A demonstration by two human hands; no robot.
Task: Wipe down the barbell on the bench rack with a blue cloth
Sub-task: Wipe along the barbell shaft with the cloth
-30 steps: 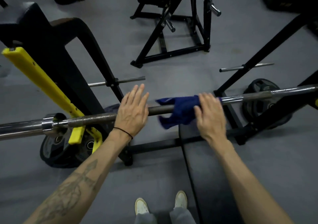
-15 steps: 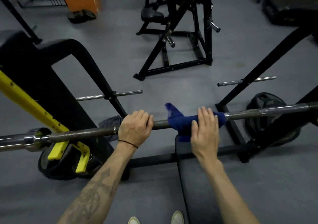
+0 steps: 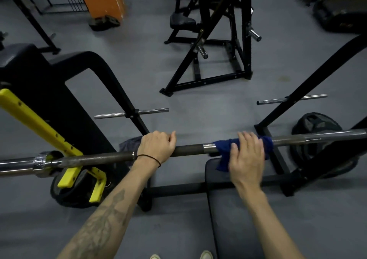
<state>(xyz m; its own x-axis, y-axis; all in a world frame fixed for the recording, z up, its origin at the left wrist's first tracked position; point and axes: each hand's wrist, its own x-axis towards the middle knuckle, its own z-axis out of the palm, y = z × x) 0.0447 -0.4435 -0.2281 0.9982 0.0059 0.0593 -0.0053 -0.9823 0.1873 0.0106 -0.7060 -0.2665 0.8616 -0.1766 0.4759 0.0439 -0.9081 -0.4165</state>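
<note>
The barbell [image 3: 188, 149] lies across the bench rack from left to right, dark and knurled in the middle, shiny towards its ends. My left hand [image 3: 156, 146] grips the bar left of centre, fingers curled over it. A blue cloth [image 3: 223, 148] is wrapped over the bar to the right, one corner hanging down. My right hand [image 3: 247, 155] lies on top of the cloth with fingers curved over it and the bar, thumb on the near side.
The black bench pad [image 3: 234, 219] runs from under the bar towards me. A yellow rack hook [image 3: 39, 127] cradles the bar's left part. Weight plates lean at left [image 3: 75, 189] and right [image 3: 317, 139]. A black plate stand [image 3: 214, 50] is farther back.
My left hand went from flat on the bar to gripping it. The cloth and my right hand slid to the right along the bar. The view tilted upward.
</note>
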